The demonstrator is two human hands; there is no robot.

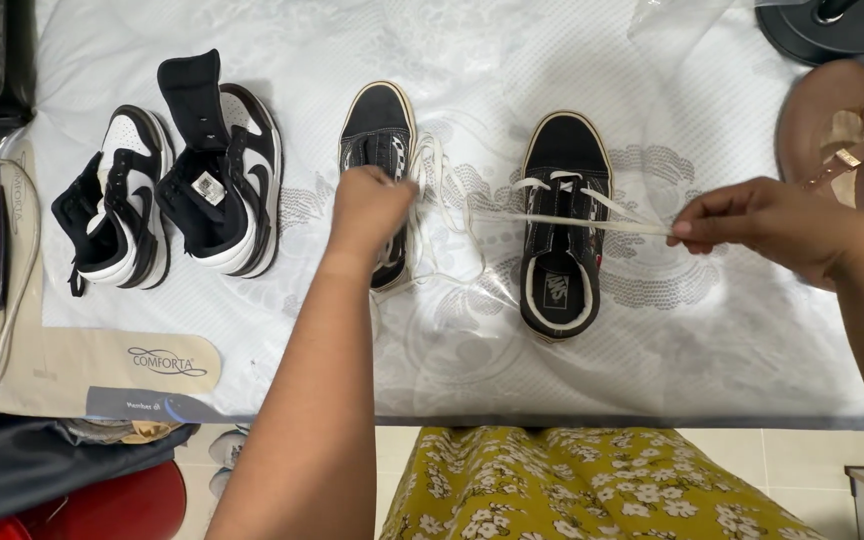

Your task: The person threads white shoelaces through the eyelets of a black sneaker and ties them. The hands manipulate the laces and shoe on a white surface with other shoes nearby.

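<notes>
My left hand (370,205) is resting on one black shoe (377,150) on the mattress (712,330), its fingers hidden. My right hand (752,222) fingers are pinching a white lace (572,222), stretched across the other black shoe (562,225).

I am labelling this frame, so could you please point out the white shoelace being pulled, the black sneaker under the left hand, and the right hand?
white shoelace (562,221), head view, mid-span of taut lace.
black sneaker (377,115), head view, toe cap.
right hand (752,222), head view, back of hand.

Both forearms are bare, without sleeves, above a mustard-yellow garment (592,485) printed with small white flowers.
</notes>
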